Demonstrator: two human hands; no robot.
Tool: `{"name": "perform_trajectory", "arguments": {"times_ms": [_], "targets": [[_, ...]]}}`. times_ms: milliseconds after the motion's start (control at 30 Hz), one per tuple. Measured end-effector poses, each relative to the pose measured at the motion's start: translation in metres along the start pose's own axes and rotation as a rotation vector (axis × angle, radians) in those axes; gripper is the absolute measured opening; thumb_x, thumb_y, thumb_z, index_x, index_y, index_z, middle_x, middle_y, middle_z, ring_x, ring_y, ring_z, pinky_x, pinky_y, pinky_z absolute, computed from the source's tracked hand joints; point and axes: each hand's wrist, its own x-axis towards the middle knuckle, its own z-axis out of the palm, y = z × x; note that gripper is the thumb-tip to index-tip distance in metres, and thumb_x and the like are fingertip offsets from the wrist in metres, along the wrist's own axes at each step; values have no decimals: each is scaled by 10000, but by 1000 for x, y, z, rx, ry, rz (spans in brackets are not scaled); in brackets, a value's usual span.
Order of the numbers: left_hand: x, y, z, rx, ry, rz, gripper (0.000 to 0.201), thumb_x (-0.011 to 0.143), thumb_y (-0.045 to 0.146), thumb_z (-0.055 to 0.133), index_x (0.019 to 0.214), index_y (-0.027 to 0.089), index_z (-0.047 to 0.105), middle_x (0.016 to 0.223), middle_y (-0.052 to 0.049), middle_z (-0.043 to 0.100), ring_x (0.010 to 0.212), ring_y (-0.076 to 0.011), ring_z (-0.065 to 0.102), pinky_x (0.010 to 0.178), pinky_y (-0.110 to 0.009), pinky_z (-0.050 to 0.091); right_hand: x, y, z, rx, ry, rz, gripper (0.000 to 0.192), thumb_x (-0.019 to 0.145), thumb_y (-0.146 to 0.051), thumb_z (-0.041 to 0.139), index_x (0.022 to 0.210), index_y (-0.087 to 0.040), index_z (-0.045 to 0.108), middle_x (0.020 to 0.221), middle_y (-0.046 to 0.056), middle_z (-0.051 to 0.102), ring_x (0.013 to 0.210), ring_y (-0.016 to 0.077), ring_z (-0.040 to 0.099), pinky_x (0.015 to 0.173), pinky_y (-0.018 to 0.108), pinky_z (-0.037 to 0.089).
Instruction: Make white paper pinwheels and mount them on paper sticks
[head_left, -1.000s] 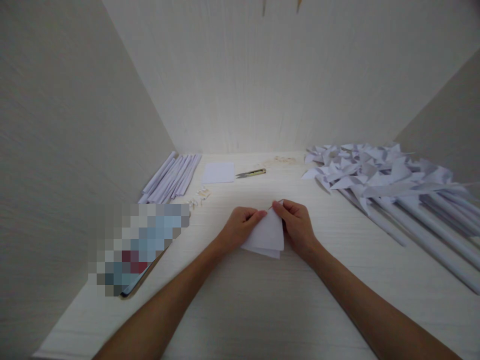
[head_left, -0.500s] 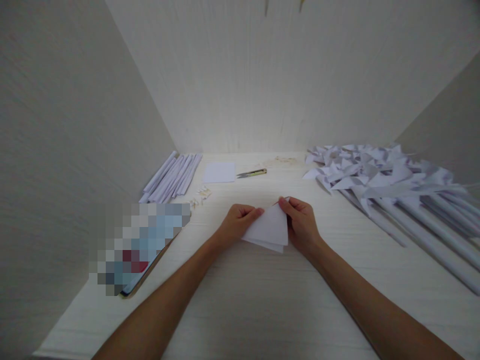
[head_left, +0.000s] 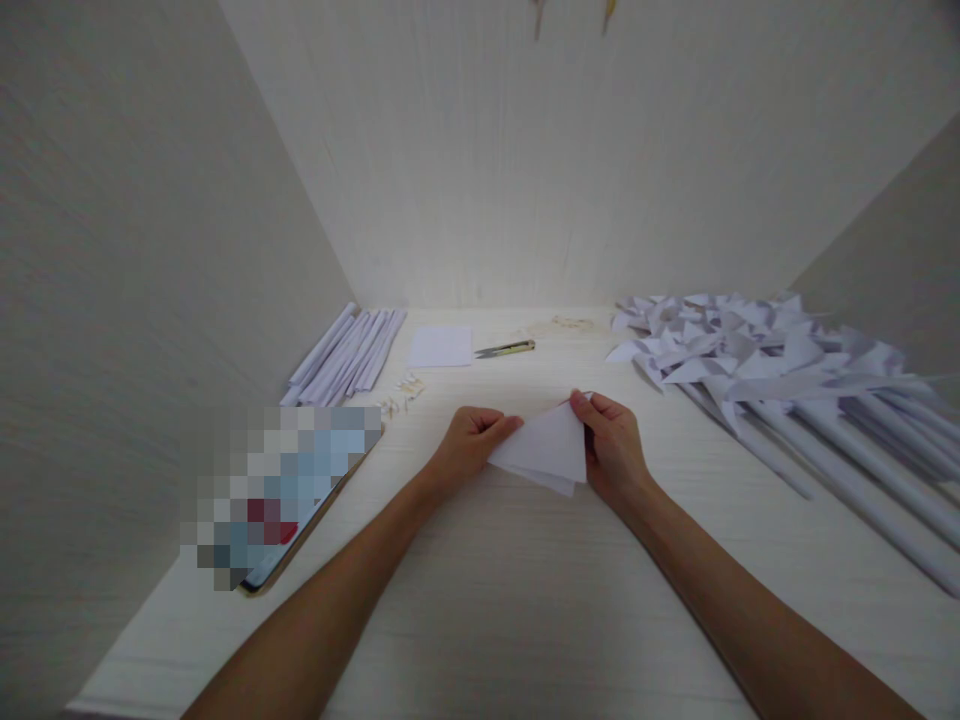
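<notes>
A folded white paper [head_left: 547, 450], triangular with several layers, is held just above the pale wooden table [head_left: 525, 600] at its middle. My left hand [head_left: 469, 445] pinches the paper's left corner. My right hand [head_left: 611, 445] grips its upper right corner, fingers curled over the edge. Both forearms reach in from the bottom of the view.
Rolled white paper tubes [head_left: 346, 352] lie at the back left, a small white sheet [head_left: 441, 345] and small snips [head_left: 506, 349] behind the hands. Paper pinwheels on long sticks [head_left: 780, 365] pile at the right. A blurred flat device [head_left: 281, 490] lies at the left. Walls enclose three sides.
The folded paper has turned and shifted a little to the right, its top corner swinging toward my right hand. Both hands kept their grip and moved slightly with it.
</notes>
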Motion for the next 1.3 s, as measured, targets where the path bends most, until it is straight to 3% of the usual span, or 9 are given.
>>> {"name": "perform_trajectory", "arguments": {"times_ms": [167,300,367,500,667,767,933,1100,1300], "targets": [[0,-2,-4,-35,-44,-13,456,635,525,565,423,169,374,322,76,318,300,-24,248,335,-185,147,3,0,-3,25,89,-83,314,506,-408,728,502,-171,522,432,-57,443,394,64,378,359,196,280],[5,-5,-8,-167,229,9,461,609,522,606,446,169,359,330,86,309,301,-19,252,339,-180,144,4,2,-5,-53,42,-198,258,568,-373,699,499,-167,560,407,-60,421,382,49,335,354,194,228],[8,-6,-11,-286,373,19,461,573,526,639,472,169,367,347,91,316,317,-20,268,344,-174,167,3,2,-5,-116,-28,-172,242,559,-357,702,496,-163,572,391,-57,431,367,46,331,347,193,212],[11,-4,-14,-517,490,47,446,527,525,675,537,166,411,433,82,392,395,-37,365,401,-171,299,-3,4,-2,-292,-214,-113,235,584,-355,682,511,-151,592,390,-38,488,344,49,356,334,190,231],[9,-2,-5,-456,374,19,388,522,481,690,606,145,515,536,31,516,493,-78,463,464,-201,390,-8,6,1,-346,-127,-269,212,639,-364,639,596,-157,623,449,-15,559,368,80,448,358,208,342],[7,-3,1,-352,381,18,349,553,446,678,653,134,558,566,23,538,509,-82,472,450,-198,398,-10,6,1,-402,-181,-274,213,655,-360,626,596,-156,609,475,-2,582,402,92,486,402,218,378],[4,-6,2,-311,304,55,286,618,407,630,674,132,576,540,26,525,469,-74,445,414,-187,359,-9,7,-2,-491,-303,-262,292,729,-380,549,537,-160,528,439,-44,456,407,66,381,393,204,265],[0,-5,8,-207,103,38,244,649,362,608,695,122,595,572,8,555,510,-90,475,479,-202,371,-6,10,-1,-535,-256,-301,378,805,-428,424,518,-183,401,472,-53,358,437,74,316,405,218,230],[-3,-3,15,-160,74,33,250,633,360,616,697,118,620,615,-2,582,536,-94,476,498,-206,365,-9,6,2,-785,-157,-442,329,804,-369,393,527,-197,352,488,-43,358,472,95,325,439,230,243]]}}
